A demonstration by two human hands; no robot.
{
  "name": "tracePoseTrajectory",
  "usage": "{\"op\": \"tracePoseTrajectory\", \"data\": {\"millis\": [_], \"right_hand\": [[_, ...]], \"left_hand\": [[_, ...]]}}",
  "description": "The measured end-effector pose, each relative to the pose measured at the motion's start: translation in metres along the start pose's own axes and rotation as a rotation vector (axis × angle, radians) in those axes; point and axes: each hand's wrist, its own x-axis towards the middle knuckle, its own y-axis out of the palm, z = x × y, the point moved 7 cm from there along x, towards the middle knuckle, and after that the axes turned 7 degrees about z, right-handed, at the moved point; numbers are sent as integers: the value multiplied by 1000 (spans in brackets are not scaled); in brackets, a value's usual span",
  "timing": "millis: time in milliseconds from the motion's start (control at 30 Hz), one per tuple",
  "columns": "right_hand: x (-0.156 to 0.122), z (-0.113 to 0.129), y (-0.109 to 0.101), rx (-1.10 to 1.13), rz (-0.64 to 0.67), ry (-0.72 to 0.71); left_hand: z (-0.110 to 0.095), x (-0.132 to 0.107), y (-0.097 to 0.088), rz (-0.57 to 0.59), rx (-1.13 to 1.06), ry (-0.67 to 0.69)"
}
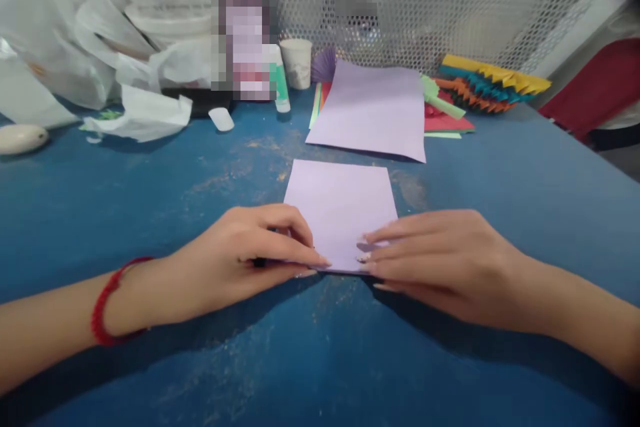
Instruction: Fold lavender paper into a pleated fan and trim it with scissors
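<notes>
A lilac sheet of paper (345, 200) lies on the blue table in front of me, its near edge toward my body. My left hand (270, 243), a red braided bracelet at its wrist, pinches the left part of that near edge between thumb and forefinger. On the right, my right hand (435, 263) rests its long fingers on the paper's near right corner, with the thumb low at the edge. Both hands touch the same sheet, and a little of its near edge shows between them. The underside of the paper is hidden.
Beyond lies a larger lilac sheet (370, 110) on coloured papers, beside pleated paper (495, 83) in yellow, blue and orange. A paper cup (297, 63), a green-and-white glue stick (280, 83), a white cap (221, 119), plastic bags (50, 20) and a computer mouse (23, 139) stand around the back.
</notes>
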Motion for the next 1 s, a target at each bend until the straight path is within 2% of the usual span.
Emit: {"op": "tracePoseTrajectory", "data": {"millis": [100,233,333,433,733,933,1000], "right_hand": [[-1,-18,5,120,12,186],[-5,-32,24,17,175,359],[-6,-33,34,-75,289,377],[-7,-32,36,-94,334,382],[-11,-32,37,-109,367,410],[-7,-30,37,-111,358,403],[-7,-30,38,-113,355,402]], "left_hand": [[-1,1,0,-4,-1,8],[2,2,1,23,21,-13],[7,3,4,65,-11,-59],[12,4,6,81,-73,-121],[17,5,5,85,38,-180],[23,0,8,68,104,-316],[21,-1,9,102,139,-315]]}}
